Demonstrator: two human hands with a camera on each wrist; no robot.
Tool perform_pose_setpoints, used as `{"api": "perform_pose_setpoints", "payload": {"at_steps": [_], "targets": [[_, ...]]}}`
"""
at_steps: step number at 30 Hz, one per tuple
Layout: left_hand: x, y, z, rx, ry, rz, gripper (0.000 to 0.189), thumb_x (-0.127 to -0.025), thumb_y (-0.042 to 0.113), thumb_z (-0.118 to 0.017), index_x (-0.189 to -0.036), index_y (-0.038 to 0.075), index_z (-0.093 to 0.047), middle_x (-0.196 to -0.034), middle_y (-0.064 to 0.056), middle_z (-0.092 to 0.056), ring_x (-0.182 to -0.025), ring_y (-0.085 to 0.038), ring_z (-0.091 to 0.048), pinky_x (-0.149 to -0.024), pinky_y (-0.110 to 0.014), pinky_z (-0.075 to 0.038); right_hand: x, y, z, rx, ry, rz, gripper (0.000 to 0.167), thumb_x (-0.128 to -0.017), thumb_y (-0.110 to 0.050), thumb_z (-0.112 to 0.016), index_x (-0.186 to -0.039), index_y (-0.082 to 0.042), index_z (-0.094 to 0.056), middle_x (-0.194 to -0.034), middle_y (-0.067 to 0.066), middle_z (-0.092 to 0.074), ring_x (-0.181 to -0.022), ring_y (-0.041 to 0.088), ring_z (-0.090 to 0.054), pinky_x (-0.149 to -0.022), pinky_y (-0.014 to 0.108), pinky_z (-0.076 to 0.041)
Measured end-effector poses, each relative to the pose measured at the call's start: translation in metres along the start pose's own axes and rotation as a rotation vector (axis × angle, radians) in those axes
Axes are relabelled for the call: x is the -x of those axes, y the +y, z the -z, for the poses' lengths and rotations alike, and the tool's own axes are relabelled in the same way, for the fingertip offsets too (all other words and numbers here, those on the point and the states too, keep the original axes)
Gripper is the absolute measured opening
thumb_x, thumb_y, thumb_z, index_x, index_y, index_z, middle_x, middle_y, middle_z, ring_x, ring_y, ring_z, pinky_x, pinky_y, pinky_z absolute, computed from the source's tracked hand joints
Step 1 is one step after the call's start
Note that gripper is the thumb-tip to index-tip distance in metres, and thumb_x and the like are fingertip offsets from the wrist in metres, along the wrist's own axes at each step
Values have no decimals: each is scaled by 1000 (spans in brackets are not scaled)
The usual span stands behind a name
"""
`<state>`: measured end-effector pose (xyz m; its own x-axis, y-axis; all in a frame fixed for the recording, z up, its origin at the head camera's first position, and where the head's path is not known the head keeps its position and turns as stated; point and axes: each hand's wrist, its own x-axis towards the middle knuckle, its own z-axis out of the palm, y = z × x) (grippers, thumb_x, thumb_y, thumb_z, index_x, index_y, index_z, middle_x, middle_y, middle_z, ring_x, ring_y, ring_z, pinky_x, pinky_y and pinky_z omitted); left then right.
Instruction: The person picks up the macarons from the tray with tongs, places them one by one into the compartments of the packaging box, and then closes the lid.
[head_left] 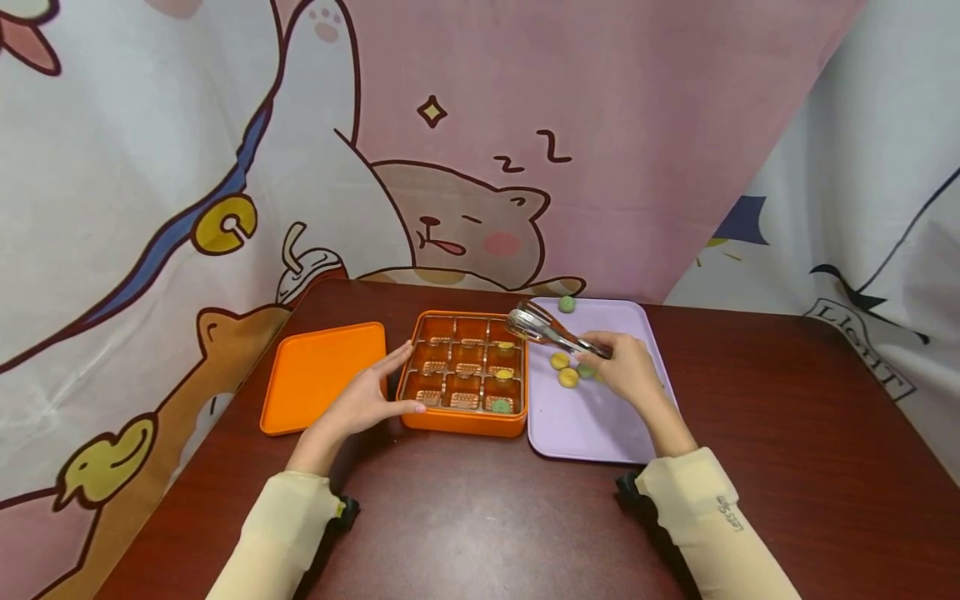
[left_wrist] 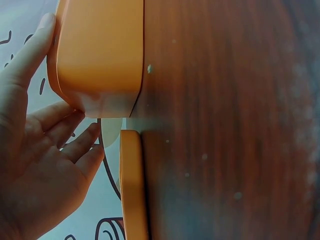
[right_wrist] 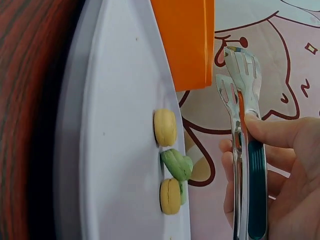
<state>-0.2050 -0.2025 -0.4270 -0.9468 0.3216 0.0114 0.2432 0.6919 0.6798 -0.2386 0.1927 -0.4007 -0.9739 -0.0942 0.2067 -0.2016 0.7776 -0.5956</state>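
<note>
My right hand [head_left: 626, 367] grips metal serving tongs [head_left: 551, 329] with dark handle grips, their slotted heads over the box's back right corner. In the right wrist view the tong arms are close together; I cannot tell whether anything is between the tips. My left hand [head_left: 363, 400] rests against the near left corner of the orange box [head_left: 465, 423], thumb at the front rim, other fingers extended along the left side. A clear divided insert [head_left: 457, 375] fills the box. Its right column holds two yellow macarons [head_left: 504, 375] and a green macaron [head_left: 502, 406].
A lilac tray [head_left: 585, 433] lies right of the box. On it are yellow macarons [right_wrist: 165, 127] and green macarons [right_wrist: 176, 165] near the right hand, plus one green macaron [head_left: 567, 304] at the back edge. An orange lid [head_left: 322, 375] lies left of the box.
</note>
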Motion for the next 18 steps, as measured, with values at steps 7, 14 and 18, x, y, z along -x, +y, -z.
{"api": "perform_pose_setpoints", "payload": {"at_steps": [7, 14, 18], "targets": [[1, 0, 0, 2, 7, 5, 99, -79, 44, -82, -158, 17, -29, -167, -3, -22, -151, -39, -26, -116, -64, -29, 6, 5, 10, -15, -19, -14, 37, -91, -20, -74, -122, 0, -70, -112, 21, -73, -89, 27, -60, -72, 33, -42], [1, 1, 0, 10, 10, 3, 99, -79, 46, -82, -158, 18, -30, -167, -3, -22, -151, -39, -26, -116, -65, -29, 13, 10, 18, -4, -13, -36, 38, -91, -21, -73, -121, 1, -70, -113, 22, -73, -91, 27, -62, -72, 32, -44], [1, 1, 0, 8, 10, 5, 99, -79, 47, -82, -158, 19, -30, -167, -3, -23, -151, -39, -27, -116, -64, -29, 16, 17, 20, 0, -3, -35, 38, -90, -20, -74, -120, 2, -70, -111, 23, -73, -88, 27, -62, -70, 31, -43]]}}
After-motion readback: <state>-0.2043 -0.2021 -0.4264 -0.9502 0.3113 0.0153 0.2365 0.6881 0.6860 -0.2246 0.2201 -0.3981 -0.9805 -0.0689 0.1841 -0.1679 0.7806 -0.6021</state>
